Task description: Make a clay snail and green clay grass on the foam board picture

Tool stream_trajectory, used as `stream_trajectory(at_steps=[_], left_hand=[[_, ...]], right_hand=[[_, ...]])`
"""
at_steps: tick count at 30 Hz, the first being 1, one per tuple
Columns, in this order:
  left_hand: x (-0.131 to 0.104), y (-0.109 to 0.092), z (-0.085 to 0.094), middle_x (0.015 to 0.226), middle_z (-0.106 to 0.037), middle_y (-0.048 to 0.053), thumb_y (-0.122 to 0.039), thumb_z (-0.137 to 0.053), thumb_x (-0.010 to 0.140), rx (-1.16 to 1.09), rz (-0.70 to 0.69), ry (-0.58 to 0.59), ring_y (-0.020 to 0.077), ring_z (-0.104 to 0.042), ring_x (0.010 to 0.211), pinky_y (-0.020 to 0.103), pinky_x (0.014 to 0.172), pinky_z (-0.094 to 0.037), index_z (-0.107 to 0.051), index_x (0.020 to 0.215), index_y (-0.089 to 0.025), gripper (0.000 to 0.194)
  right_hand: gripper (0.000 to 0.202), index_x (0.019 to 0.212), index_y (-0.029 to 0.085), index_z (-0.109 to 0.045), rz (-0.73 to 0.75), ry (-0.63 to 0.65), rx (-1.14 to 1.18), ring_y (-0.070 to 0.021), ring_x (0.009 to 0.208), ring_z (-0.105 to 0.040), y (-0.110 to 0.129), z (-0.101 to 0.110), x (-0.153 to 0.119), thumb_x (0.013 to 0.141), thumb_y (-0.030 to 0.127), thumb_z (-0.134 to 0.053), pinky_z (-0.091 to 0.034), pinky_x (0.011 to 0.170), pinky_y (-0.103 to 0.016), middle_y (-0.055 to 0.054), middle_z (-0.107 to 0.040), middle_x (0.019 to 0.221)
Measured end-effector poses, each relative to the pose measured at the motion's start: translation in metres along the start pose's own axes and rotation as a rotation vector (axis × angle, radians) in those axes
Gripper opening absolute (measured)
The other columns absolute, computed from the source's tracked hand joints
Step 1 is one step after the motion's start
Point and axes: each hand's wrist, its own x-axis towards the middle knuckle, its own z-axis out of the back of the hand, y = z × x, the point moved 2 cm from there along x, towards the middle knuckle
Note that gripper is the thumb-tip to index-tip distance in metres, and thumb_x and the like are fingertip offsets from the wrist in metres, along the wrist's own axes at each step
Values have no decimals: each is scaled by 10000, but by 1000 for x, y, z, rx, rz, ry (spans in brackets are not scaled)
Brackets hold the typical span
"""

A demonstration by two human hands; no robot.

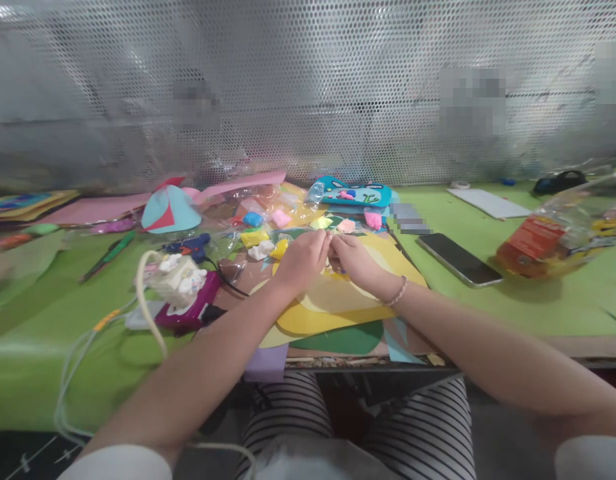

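Observation:
My left hand (305,259) and my right hand (353,257) meet at the fingertips above yellow paper cut-outs (313,321). Both are closed in a pinch, and whatever lies between the fingers is hidden. Small lumps of coloured modelling clay in clear wrap lie just beyond: yellow (255,237), blue (253,219), pink (373,219) and several others. A white crumpled lump (261,250) rests left of my left hand. Behind my hands is a blue decorated piece (355,193) with raised figures. Green paper (341,339) shows under the yellow sheets.
A purple power strip (191,303) with cables sits at left, near a green pen-like tool (108,257) and a blue-and-red paper shape (171,208). On the right lie a phone (459,259) and a bottle of amber liquid (548,240). A perforated metal panel (308,87) stands behind.

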Motion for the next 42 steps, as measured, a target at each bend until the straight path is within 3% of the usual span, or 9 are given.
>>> stream_trajectory(at_steps=[5,14,17,21,25,30,35,42], left_hand=[[-1,1,3,689,-545,40,-296,-233,962,17,-26,58,170,-527,678,300,636,-380,-426,726,-212,316],[-1,2,1,625,-483,9,-303,-321,939,-168,109,-30,148,-480,624,284,614,-369,-385,657,-222,300],[1,8,3,625,-498,4,-287,-360,923,-206,184,-58,140,-486,619,277,610,-376,-401,658,-218,276],[4,20,5,640,-569,-3,-281,-423,894,-328,310,-108,125,-524,616,258,619,-413,-477,695,-204,220],[6,31,-1,704,-647,7,-278,-494,844,-552,416,-107,125,-594,649,264,663,-477,-563,774,-189,133],[6,38,-14,770,-686,36,-317,-632,736,-837,510,-25,148,-640,715,309,729,-525,-626,801,-171,160],[5,39,-15,737,-675,19,-330,-686,685,-866,550,21,131,-618,668,300,695,-528,-640,743,-178,170],[5,39,-16,785,-690,23,-273,-711,670,-920,595,27,120,-632,691,303,728,-542,-661,806,-168,179]], right_hand=[[340,580,216,-340,-43,15,60,-73,411,-311,-1,-1,-3,909,270,-406,-263,408,-200,66,-297,503],[389,539,215,-321,-25,-14,92,-69,389,-322,3,0,-2,873,321,-491,-281,383,-199,65,-310,476],[378,541,208,-389,-52,-7,118,-69,390,-356,-1,7,6,856,353,-539,-313,376,-194,61,-355,472],[331,600,169,-538,-88,-96,125,-62,422,-435,-5,26,17,847,383,-592,-378,392,-186,21,-506,548],[230,675,143,-618,-113,-163,94,-57,488,-519,-5,42,23,779,330,-703,-470,463,-181,-34,-641,701],[152,691,143,-635,-155,-121,106,-64,538,-578,-7,45,24,717,228,-758,-519,524,-175,-16,-647,686],[166,670,148,-633,-152,-65,110,-83,570,-603,-12,42,24,672,197,-792,-557,585,-202,5,-620,615],[85,689,143,-699,-168,-29,141,-104,652,-656,-12,40,24,774,135,-697,-585,721,-234,-50,-697,712]])
